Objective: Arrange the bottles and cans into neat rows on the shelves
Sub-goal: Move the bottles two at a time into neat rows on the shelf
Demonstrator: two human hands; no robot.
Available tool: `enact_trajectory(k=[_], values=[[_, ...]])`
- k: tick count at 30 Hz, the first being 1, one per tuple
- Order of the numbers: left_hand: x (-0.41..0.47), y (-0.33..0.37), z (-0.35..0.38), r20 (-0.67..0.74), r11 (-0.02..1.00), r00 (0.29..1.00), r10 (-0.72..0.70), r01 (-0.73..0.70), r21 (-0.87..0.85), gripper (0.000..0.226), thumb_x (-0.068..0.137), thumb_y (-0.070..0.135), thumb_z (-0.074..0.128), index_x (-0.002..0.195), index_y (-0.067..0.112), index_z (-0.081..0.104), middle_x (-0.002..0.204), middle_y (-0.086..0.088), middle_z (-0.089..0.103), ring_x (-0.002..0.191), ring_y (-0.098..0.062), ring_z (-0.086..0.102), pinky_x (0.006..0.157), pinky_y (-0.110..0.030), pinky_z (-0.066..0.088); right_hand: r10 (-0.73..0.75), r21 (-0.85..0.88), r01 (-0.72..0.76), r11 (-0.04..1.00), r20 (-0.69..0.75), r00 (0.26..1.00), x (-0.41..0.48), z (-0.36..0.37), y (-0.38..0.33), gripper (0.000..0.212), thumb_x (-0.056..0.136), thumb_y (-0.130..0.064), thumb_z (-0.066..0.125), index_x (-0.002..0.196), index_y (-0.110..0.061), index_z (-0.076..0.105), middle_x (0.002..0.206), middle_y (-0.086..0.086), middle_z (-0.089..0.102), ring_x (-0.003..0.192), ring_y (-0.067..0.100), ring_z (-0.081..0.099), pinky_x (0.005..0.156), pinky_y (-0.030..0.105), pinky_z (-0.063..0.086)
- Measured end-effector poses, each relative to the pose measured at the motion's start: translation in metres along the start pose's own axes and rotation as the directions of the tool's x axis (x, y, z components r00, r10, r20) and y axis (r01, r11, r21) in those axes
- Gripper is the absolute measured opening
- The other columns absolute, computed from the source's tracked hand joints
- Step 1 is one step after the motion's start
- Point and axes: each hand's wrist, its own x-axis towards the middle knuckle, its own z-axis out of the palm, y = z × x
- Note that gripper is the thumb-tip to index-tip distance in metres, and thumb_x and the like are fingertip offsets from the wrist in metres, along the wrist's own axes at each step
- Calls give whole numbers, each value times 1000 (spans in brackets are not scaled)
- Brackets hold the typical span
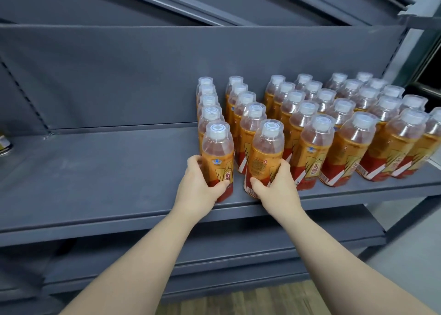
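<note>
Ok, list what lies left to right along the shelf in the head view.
Can at the left edge, left hand, left-held bottle, right-held bottle, right hand, remaining bottle rows.

Glossy clear plastic bottles (262, 157) with shiny printed labels stand on a matt grey metal shelf (95, 183).

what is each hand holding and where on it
Left hand grips the front clear plastic bottle of orange drink in the leftmost row round its lower labelled body; right hand grips the neighbouring row's front bottle likewise.
</note>
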Motion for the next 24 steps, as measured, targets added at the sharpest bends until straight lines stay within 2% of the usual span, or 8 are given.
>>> enact_trajectory(k=[3, 9, 12, 17, 24], values=[[2, -2, -2, 34, 1000, 999, 6, -6, 2, 76, 83, 35, 79, 141, 26, 30, 142, 5, 49, 127, -16, 51, 103, -38, 49, 21, -45, -23, 999, -44, 999, 2, 5, -2, 76, 77, -39, 83, 134, -23, 36, 117, -8, 53, 116, 20, 54, 93, 41, 53], [1, -9, -5, 98, 999, 995, 34, -35, 11, 72, 91, 34, 71, 147, 31, 27, 145, 7, 45, 131, -14, 48, 110, -43, 44, 61, -122, -71, 990, -82, 995, 5, 15, -9, 96, 67, -52, 87, 139, -16, 35, 132, 5, 47, 124, 26, 48, 96, 49, 51], [0, -7, 1, 48, 999, 998, 32, -33, 25, 74, 88, 38, 72, 147, 31, 29, 143, 6, 44, 128, -15, 49, 107, -40, 46, 24, -123, -33, 992, -70, 997, 4, 16, -6, 93, 69, -53, 85, 139, -17, 36, 130, 5, 46, 122, 26, 51, 96, 49, 52], [1, -2, 9, -34, 999, 999, -6, 8, 42, 82, 80, 41, 81, 144, 26, 32, 137, 3, 49, 122, -17, 53, 102, -39, 50, 39, -70, -38, 997, 4, 999, 2, 13, -4, 79, 79, -39, 81, 137, -21, 32, 122, -3, 55, 111, 20, 58, 92, 38, 54], [3, -3, 5, 11, 1000, 1000, -3, 2, 10, 80, 84, 36, 78, 146, 30, 27, 137, 6, 51, 123, -17, 53, 103, -37, 47, 49, -95, -53, 994, -38, 998, 7, 18, -8, 81, 77, -42, 84, 135, -20, 31, 124, 0, 55, 113, 23, 58, 92, 42, 55]])
